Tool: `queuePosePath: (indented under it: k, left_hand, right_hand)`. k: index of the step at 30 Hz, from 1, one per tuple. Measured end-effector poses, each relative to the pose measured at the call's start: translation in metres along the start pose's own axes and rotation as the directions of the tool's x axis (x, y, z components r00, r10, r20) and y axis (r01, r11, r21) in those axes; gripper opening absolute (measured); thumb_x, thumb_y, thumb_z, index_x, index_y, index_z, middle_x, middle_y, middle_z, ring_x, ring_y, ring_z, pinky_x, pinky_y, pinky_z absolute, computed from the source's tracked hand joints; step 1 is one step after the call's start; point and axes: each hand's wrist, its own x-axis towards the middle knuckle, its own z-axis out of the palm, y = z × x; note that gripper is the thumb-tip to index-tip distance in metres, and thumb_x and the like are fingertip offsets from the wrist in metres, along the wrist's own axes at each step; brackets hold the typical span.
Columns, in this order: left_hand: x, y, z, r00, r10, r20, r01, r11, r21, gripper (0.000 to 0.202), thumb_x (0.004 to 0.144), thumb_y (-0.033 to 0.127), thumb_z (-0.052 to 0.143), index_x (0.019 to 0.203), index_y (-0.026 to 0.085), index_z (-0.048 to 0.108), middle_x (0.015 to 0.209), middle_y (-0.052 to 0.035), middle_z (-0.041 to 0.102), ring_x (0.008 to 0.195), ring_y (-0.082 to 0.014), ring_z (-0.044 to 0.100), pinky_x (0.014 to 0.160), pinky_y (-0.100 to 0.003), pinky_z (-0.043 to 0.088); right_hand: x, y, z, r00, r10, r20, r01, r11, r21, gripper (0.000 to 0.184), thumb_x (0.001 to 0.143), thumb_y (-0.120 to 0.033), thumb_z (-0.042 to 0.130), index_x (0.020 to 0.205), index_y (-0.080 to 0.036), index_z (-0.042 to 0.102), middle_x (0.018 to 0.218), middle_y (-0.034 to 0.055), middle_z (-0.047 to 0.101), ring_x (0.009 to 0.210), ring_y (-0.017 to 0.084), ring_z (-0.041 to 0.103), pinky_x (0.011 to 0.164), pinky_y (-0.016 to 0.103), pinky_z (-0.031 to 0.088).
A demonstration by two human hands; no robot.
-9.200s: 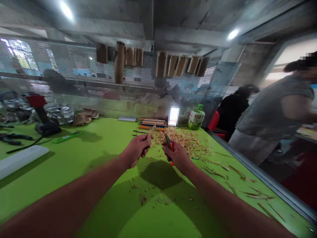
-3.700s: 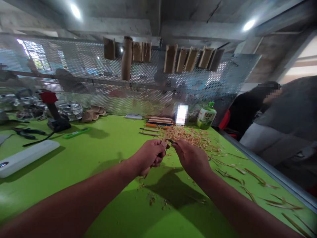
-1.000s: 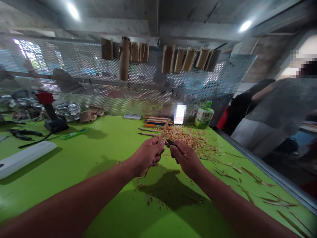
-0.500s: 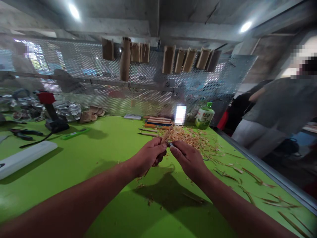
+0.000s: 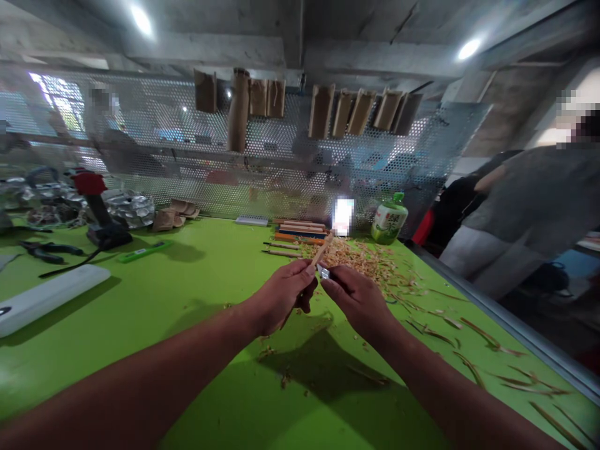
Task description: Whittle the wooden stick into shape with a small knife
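Observation:
My left hand [image 5: 284, 294] is closed around a thin bamboo stick [image 5: 322, 251], whose upper end points up and away from me. Close beside it, my right hand [image 5: 359, 300] is closed on a small knife [image 5: 324, 273]. Only its shiny metal blade shows, at the stick just above my left thumb; its handle is hidden in my fingers. Both hands are above the green table [image 5: 201, 394]. Behind them lies a heap of curly wood shavings [image 5: 360, 259].
A green-capped bottle [image 5: 389, 219] stands behind the shavings. Longer bamboo strips [image 5: 482, 334] lie on the right. On the left are a white case [image 5: 56, 299], pliers [image 5: 49, 251], a green utility knife [image 5: 144, 250] and a red-topped power tool [image 5: 99, 209]. A person [image 5: 534, 200] stands beyond the right edge.
The blade has turned and now shows a bright face. The stick's upper end sits slightly higher and farther right, while both hands stay in nearly the same place.

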Motion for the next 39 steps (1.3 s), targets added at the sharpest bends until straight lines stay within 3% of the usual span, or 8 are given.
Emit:
queuePosePath:
  k: [17,27,33,39]
  left_hand:
    - [0.001,-0.0043,-0.0043,0.998,0.009,0.057,-0.006,0.999,-0.049,0.022,0.092,0.037,0.048,0.082,0.017,0.047,0.061,0.0054,0.038,0.048,-0.0053,0.029,0.045,-0.021,0.022]
    - [0.0004,-0.0037,-0.0049,0.996,-0.023,0.084,0.031,0.995,-0.095,0.021,0.091,0.037,0.049,0.084,0.017,0.049,0.064,0.0046,0.039,0.049,-0.0051,0.031,0.045,-0.02,0.023]
    - [0.0018,-0.0046,-0.0054,0.994,-0.003,0.113,0.015,0.995,-0.102,0.02,0.092,0.037,0.049,0.088,0.018,0.051,0.065,0.0049,0.039,0.048,-0.0051,0.03,0.043,-0.019,0.023]
    - [0.0024,-0.002,-0.0044,0.997,-0.011,0.073,0.016,0.998,-0.056,0.019,0.091,0.037,0.048,0.086,0.018,0.049,0.064,0.0049,0.039,0.049,-0.0054,0.029,0.044,-0.019,0.022]
  right_hand:
    - [-0.0015,-0.0015,0.0004,0.999,-0.015,0.036,0.011,0.995,0.097,0.032,0.092,-0.046,0.046,0.094,-0.02,0.064,0.071,0.0021,0.058,0.067,0.016,0.052,0.062,0.029,0.039]
    - [-0.0026,0.0002,-0.0003,0.999,-0.018,0.051,0.014,0.997,0.08,0.034,0.092,-0.047,0.045,0.085,-0.019,0.062,0.072,0.0028,0.059,0.067,0.016,0.052,0.06,0.029,0.038]
    - [-0.0026,0.0,-0.0016,1.0,0.003,0.022,-0.005,0.993,0.116,0.033,0.092,-0.046,0.046,0.091,-0.019,0.064,0.071,0.0015,0.057,0.067,0.016,0.05,0.06,0.027,0.037]
    - [-0.0024,0.0006,-0.0016,1.0,0.018,0.021,-0.019,0.998,0.06,0.034,0.091,-0.047,0.046,0.075,-0.019,0.057,0.063,-0.001,0.05,0.061,0.013,0.045,0.057,0.026,0.034]
